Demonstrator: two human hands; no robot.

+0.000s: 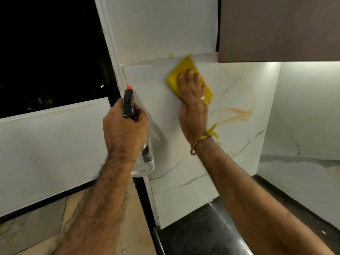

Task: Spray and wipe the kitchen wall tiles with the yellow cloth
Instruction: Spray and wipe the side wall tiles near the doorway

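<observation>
The white marbled wall tile (237, 100) faces me above the counter. My right hand (193, 100) presses a folded yellow cloth (181, 71) flat against the tile near its top edge. The fingers lie spread over the cloth, and the hand is blurred. My left hand (123, 129) grips a clear spray bottle (145, 161) around its neck, just left of the tile's edge. The bottle's black trigger head with a red nozzle (129, 100) points up toward the wall. Clear liquid shows in the lower part of the bottle.
A dark brown wall cabinet (279, 28) hangs at the upper right, lit from beneath. A black countertop (206, 232) runs below the tiles. A dark window (51, 52) with a white sill fills the left. Beige floor tiles (36, 236) lie at the lower left.
</observation>
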